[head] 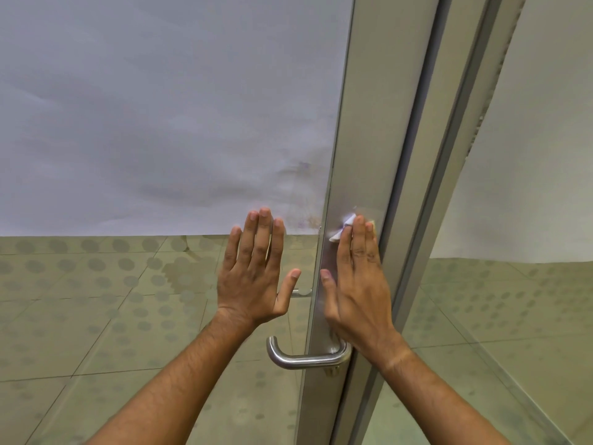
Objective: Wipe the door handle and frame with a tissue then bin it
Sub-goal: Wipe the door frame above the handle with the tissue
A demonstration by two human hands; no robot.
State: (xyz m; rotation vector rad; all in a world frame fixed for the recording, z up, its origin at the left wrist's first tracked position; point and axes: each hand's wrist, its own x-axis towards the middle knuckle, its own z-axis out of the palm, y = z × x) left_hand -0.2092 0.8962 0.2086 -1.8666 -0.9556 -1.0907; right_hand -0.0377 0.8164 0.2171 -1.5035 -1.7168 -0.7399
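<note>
Right hand [356, 277] flat, pressing tissue [342, 227] under fingertips against frame [362, 155]; left hand [253, 268] open, empty.

Two hands [253, 277] [359, 284], one tissue [343, 228], one door handle [298, 358], one metal frame [362, 155]

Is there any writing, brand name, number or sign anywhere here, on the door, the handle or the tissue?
None can be read.
Door frame: bare metal, no label.
Door handle: plain steel, no brand mark showing.
Tissue under the right hand: white, no print.
Glass panel by the left hand: only faint smudges and a dot pattern, no letters.
</note>
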